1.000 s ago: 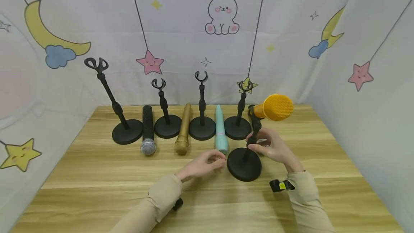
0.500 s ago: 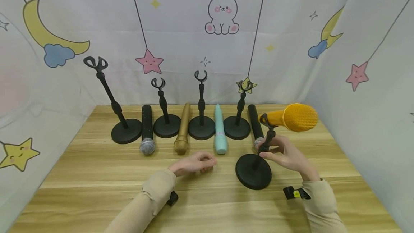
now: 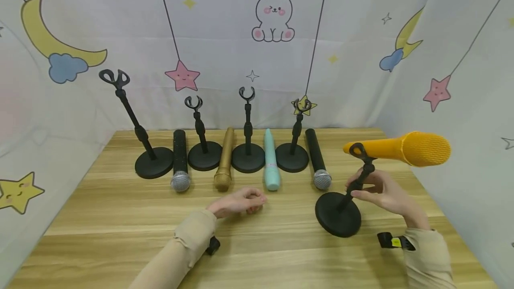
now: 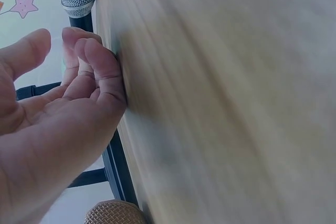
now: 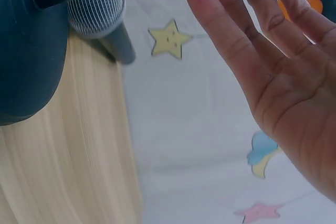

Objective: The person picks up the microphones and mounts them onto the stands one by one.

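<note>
We see the bright orange microphone with a bulbous mesh head (image 3: 395,148) seated near its tail in the clip of a black round-based stand (image 3: 338,215). It lies just above the right hand (image 3: 385,193), by far the nearer one, which pinches the stem between thumb and fingers. The left hand (image 3: 238,202) — loosely curled, grasping nothing — lies well apart to the left, low over the wood-grain table (image 3: 273,253).

The microphone's long axis runs left to right, its head pointing right, away from the left hand. The stand leans, stem slanting up and right from its base; we cannot tell whether the base's rim touches the table. Left of it, apart, a black microphone with a silver mesh head (image 3: 317,158) lies head toward us.
</note>
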A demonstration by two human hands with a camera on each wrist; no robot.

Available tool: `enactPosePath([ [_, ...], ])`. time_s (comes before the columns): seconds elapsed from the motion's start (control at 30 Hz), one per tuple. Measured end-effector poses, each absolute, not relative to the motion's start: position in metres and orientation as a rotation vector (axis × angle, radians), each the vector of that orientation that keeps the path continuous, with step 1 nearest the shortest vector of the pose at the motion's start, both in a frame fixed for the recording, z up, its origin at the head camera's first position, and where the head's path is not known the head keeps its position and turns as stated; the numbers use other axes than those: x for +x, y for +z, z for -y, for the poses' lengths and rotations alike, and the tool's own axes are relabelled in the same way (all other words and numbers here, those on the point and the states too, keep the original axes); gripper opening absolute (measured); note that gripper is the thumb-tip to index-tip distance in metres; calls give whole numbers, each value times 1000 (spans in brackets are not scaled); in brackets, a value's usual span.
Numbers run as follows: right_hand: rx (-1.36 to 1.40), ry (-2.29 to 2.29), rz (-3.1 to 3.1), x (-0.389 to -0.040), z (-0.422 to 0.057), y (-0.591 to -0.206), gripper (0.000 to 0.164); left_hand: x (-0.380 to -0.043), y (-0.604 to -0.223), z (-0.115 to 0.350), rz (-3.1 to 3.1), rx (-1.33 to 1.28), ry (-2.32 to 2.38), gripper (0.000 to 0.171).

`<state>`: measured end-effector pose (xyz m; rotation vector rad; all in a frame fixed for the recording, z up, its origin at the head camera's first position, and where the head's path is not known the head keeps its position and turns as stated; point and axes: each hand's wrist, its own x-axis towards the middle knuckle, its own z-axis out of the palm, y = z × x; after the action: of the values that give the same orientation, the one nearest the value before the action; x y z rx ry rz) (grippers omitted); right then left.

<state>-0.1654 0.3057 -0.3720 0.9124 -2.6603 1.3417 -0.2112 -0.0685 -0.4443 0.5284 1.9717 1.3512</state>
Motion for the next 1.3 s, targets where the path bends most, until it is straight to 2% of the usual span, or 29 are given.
enactPosePath([
  [0.3,640,1330,2791,-171,-334,-367,19,-212,-446,69,-1955,530,1372,29],
  [0.53,582,1214,2776,-182,-347,-368,19,-212,-446,69,-1967,530,1366,29],
  [0.8,312,1119,2729,-196,-345,-374,24,-211,-446,69,-1945,517,1381,30],
  [1.0,261,1054,2605,-213,-341,-382,26,-212,-446,69,-1948,507,1386,30],
  [1.3,180,917,2480,-238,-335,-391,19,-211,-446,68,-1941,492,1390,29],
])
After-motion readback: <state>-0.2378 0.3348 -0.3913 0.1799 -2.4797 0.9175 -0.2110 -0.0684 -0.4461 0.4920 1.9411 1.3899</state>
